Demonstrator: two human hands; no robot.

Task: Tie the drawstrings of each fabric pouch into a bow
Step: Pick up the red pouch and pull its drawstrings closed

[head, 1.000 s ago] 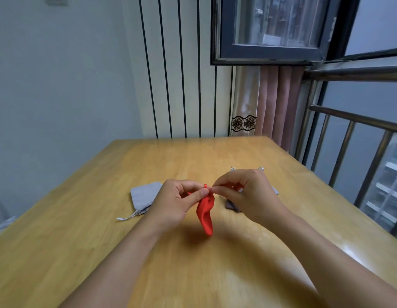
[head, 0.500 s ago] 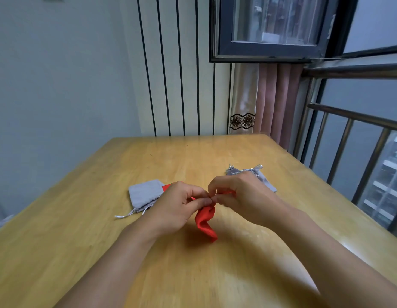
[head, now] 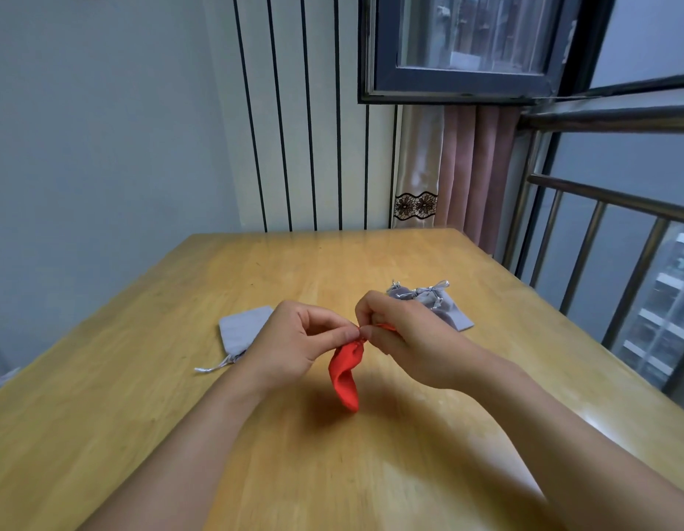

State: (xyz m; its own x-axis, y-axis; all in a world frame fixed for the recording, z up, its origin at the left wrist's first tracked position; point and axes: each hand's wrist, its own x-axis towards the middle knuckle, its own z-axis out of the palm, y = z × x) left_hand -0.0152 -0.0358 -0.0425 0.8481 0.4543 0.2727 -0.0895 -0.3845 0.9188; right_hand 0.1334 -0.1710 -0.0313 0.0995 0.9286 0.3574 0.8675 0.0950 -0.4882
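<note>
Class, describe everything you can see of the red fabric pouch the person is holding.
The red fabric pouch is small, soft, plain cloth. Its gathered neck points up, pinched between the left hand and right hand, which hold its thin red drawstrings; no bow can be seen. The body hangs twisted and creased, its bottom corner close to the wooden table; contact cannot be told.

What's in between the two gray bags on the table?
In the head view, both hands, left hand and right hand, pinch the red pouch between the left gray pouch and right gray pouch.
</note>
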